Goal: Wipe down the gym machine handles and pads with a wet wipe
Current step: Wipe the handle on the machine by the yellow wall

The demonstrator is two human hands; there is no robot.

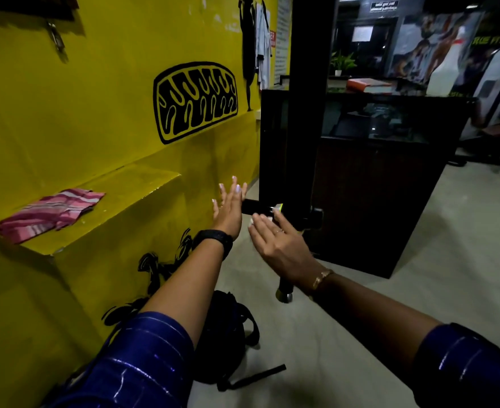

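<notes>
A short black machine handle (251, 206) sticks out leftward from a black upright post (310, 113), with a yellow-white tag (277, 207) at its inner end. My left hand (230, 209) is raised beside the handle's free end, fingers straight and spread, holding nothing. My right hand (276, 241) hovers just below and in front of the handle, fingers extended. A small pale patch (253, 221) shows at its fingertips; I cannot tell whether it is a wipe. A second bar with a chrome end (285, 293) hangs down behind my right wrist.
A yellow wall with a ledge (142, 195) runs along the left; a pink striped cloth (51, 213) lies on it. A black backpack (225, 334) sits on the floor below my left arm. A dark cabinet (375, 187) stands behind the post, with a white spray bottle (448, 69) on top.
</notes>
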